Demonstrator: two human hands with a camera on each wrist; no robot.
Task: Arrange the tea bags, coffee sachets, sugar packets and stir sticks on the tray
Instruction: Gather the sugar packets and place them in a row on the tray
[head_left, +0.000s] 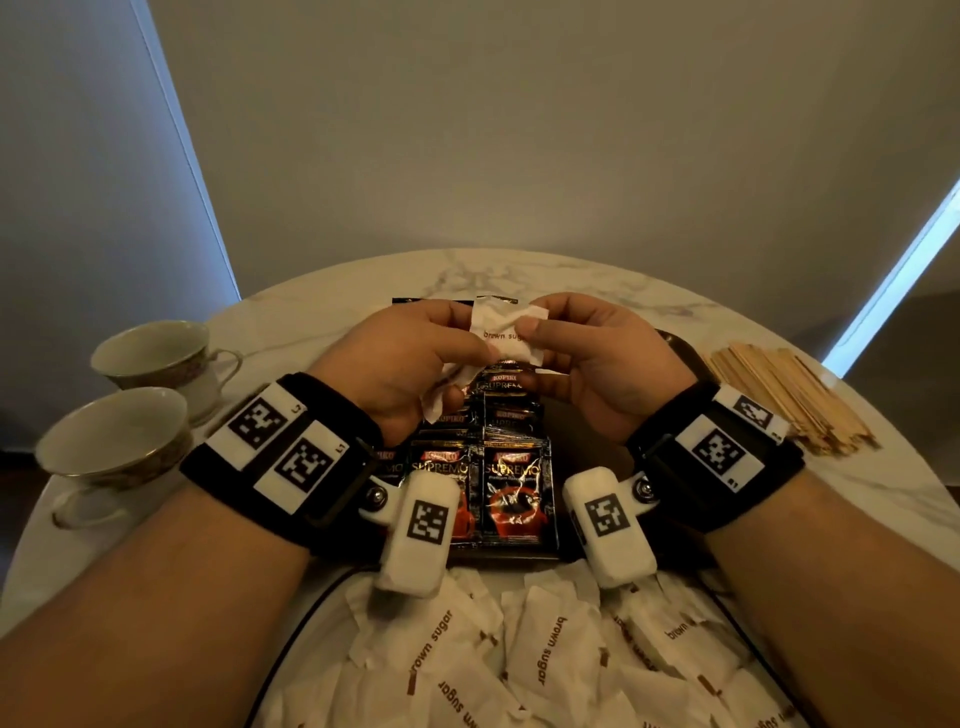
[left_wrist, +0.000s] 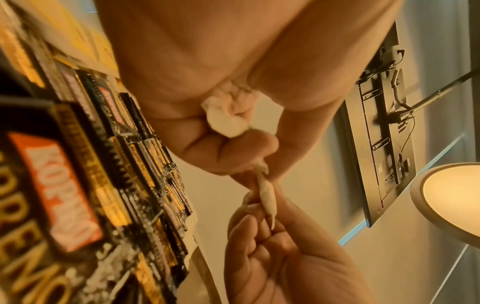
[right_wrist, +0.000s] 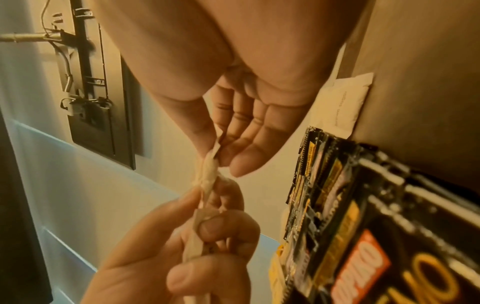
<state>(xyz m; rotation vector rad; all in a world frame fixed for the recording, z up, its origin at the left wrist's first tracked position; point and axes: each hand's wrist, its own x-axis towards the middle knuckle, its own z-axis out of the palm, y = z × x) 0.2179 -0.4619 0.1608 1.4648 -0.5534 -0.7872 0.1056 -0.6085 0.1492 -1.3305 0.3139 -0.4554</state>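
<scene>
Both hands are raised over a dark tray (head_left: 675, 344) lined with black Kopiko coffee sachets (head_left: 511, 483). My left hand (head_left: 480, 351) grips a small bunch of white brown sugar packets (head_left: 498, 325), and one end sticks out below its palm (left_wrist: 226, 121). My right hand (head_left: 524, 332) pinches the right side of the top packet between thumb and fingers (right_wrist: 210, 168). The other right fingers are loosely spread. In both wrist views the packet spans edge-on between the two hands, above the overlapping sachets (left_wrist: 103, 164). No tea bags are in view.
A loose heap of brown sugar packets (head_left: 545, 649) lies at the near edge of the round marble table (head_left: 571, 270). Wooden stir sticks (head_left: 779, 395) are piled at the right. Two teacups (head_left: 166, 353) (head_left: 111, 441) stand at the left. One sugar packet (right_wrist: 348, 102) lies beyond the sachets.
</scene>
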